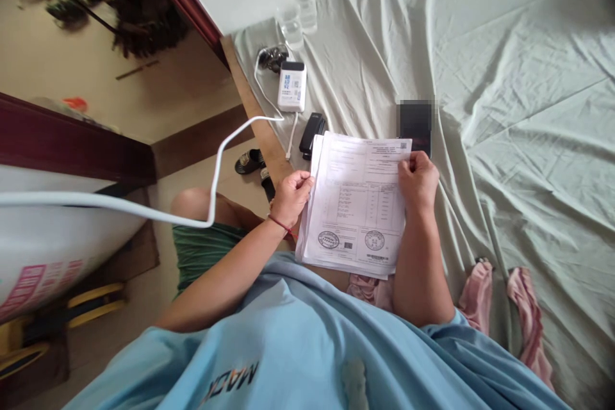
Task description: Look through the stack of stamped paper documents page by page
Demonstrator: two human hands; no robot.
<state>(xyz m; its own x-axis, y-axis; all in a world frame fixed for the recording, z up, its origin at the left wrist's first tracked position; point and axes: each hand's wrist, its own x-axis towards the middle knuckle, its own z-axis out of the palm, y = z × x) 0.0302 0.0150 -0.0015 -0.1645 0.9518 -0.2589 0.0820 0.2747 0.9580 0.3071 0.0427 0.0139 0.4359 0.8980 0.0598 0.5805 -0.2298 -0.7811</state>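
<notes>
A small stack of printed papers [354, 205] is held up before my lap, its sheets slightly fanned along the left edge. The top sheet carries a table, lines of small print and two round stamps near the bottom. My left hand [291, 197] pinches the left edge, thumb on top. On the other side my right hand [419, 179] grips the upper right edge with curled fingers. Just beyond the papers' top left corner lies a black stapler-like object [312, 134], partly covered by them. A dark flat device [416, 125], partly blurred out, lies beyond my right hand.
A white power bank [292, 86] with a white cable [216, 173] lies by the edge of the cloth-covered surface [365, 77]. Behind it are dark keys [273, 59] and clear cups [291, 22]. Pink fabric [526, 307] lies at right; black shoes [250, 161] are on the floor.
</notes>
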